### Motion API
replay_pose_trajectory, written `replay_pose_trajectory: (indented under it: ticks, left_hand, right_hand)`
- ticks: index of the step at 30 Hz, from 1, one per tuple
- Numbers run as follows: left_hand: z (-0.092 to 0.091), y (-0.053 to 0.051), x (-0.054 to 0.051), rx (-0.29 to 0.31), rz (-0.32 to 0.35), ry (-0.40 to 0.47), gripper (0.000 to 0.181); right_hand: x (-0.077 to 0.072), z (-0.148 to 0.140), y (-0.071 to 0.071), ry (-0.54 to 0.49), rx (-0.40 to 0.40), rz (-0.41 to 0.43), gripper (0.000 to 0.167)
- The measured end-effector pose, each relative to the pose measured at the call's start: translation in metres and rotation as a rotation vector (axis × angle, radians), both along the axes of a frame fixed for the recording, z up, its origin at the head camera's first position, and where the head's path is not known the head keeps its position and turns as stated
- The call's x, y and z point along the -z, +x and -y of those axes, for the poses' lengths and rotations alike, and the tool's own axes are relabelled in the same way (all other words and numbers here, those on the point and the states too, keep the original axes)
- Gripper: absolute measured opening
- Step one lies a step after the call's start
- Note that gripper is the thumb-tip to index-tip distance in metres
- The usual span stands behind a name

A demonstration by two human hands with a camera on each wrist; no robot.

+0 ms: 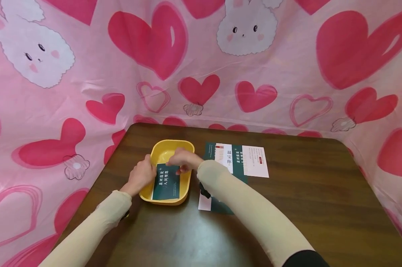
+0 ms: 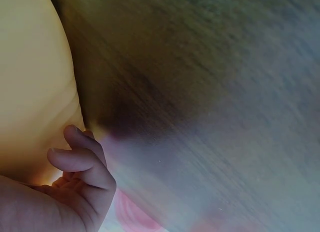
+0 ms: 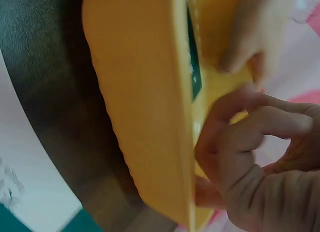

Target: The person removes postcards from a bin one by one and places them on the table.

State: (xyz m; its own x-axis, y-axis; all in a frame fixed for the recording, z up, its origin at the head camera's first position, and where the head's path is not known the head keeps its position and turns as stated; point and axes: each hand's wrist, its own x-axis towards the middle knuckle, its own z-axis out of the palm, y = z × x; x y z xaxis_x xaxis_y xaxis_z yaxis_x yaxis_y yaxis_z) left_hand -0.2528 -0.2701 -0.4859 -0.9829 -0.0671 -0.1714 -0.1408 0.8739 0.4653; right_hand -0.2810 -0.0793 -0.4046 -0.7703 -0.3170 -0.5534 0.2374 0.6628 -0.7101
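A yellow plastic basin point(image 1: 165, 142) stands on the table's left side. Inside it lies a dark green card point(image 1: 165, 185) with white lettering and a pale edge beneath. My left hand point(image 1: 142, 174) grips the basin's left rim; in the left wrist view, the curled fingers of this left hand point(image 2: 82, 177) are against the basin's wall point(image 2: 35, 82). Over the basin's right part is my right hand point(image 1: 185, 160), close to the card's upper corner. In the right wrist view, the right hand point(image 3: 265, 157) has bent fingers by the rim, with no card seen between them.
Several green and white printed cards point(image 1: 255, 161) lie overlapping right of the basin, partly covered by my right sleeve point(image 1: 247, 207). The brown wooden table point(image 1: 314, 193) extends to the right. Pink heart-patterned cloth point(image 1: 201, 63) hangs behind and at the sides.
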Motion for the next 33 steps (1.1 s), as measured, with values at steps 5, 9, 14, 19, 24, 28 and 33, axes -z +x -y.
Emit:
replay_pose_trajectory:
  ticks: [5,9,14,19,24,28,33]
  left_hand:
    - [-0.004,0.0,0.0,-0.003,0.029,0.032,0.047]
    - [-0.006,0.001,-0.002,-0.013,0.025,0.028,0.047]
    - [-0.01,-0.001,-0.005,-0.014,0.034,0.031,0.049]
    - [-0.012,-0.002,-0.005,-0.018,0.032,0.015,0.048]
    - [-0.009,-0.001,-0.004,-0.026,0.038,0.01,0.047]
    - [-0.005,-0.001,-0.005,-0.022,0.04,0.01,0.045]
    - [-0.003,0.0,-0.006,-0.017,0.043,0.005,0.043]
  right_hand:
    - [0.01,0.004,0.005,0.012,0.005,0.063,0.045]
    - [0.015,0.007,0.006,0.027,0.016,0.075,0.036]
    - [0.019,0.007,0.002,0.01,0.016,0.105,0.031]
    - [0.017,0.002,0.001,-0.094,0.005,0.167,0.021]
    - [0.021,-0.001,-0.001,-0.167,0.021,0.178,0.019]
    - [0.022,-0.001,0.0,-0.156,0.029,0.135,0.019]
    - [0.019,0.003,0.007,-0.109,0.035,0.079,0.021]
